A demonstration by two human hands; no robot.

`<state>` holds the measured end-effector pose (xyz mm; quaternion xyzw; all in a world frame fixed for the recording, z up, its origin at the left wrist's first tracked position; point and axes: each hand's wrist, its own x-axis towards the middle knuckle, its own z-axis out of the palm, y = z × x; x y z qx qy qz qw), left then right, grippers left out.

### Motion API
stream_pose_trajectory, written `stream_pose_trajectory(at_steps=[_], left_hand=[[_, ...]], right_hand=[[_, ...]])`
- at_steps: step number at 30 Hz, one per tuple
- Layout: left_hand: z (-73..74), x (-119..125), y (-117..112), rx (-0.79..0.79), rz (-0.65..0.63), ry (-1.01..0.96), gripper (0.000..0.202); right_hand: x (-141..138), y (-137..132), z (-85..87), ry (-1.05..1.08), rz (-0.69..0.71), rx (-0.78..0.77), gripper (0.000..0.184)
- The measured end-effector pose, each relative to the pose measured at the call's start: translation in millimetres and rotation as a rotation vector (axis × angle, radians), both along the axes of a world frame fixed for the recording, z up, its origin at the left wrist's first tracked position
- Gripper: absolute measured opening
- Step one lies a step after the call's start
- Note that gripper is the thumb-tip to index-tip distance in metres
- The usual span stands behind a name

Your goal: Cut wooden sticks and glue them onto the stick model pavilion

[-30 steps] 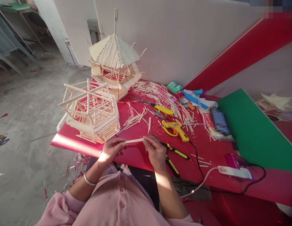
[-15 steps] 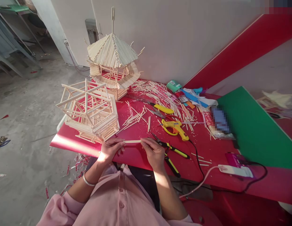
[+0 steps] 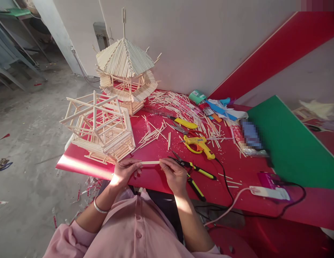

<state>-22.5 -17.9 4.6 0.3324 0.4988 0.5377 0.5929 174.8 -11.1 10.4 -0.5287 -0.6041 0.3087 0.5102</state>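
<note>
Head view: I see the left hand [image 3: 126, 172] and right hand [image 3: 175, 175] pinching opposite ends of paired thin sticks [image 3: 150, 163], held above the red surface [image 3: 150, 180] near its front edge. Open stick frame [image 3: 94, 106] stands beyond the left hand; black-and-yellow tool [image 3: 205, 172] lies just beside the right; glue gun [image 3: 201, 144] farther back.

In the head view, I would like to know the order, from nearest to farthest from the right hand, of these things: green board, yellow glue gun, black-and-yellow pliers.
1. Black-and-yellow pliers: close by the right hand, on its right.
2. Yellow glue gun: ahead and to the right.
3. Green board: far over on the right.
</note>
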Motion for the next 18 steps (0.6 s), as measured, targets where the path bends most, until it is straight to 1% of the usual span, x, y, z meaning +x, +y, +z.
stream_pose_trajectory(at_steps=[5, 9, 14, 18], left_hand=[[-2.1, -2, -1, 0.011, -0.018, 0.013, 0.023], [-0.2, -2, -2, 0.031, -0.022, 0.006, 0.022], [9.4, 5, -2, 0.051, -0.044, -0.033, 0.027], [17.5, 11, -2, 0.06, -0.055, -0.058, 0.028]], right_hand=[[0, 0, 0.3, 0.013, 0.007, 0.011, 0.011], [1, -1, 5.5, 0.019, 0.015, 0.035, 0.011], [5, -3, 19.8, 0.015, -0.01, 0.041, 0.012], [10, -4, 33.8, 0.08, 0.0, 0.029, 0.011]])
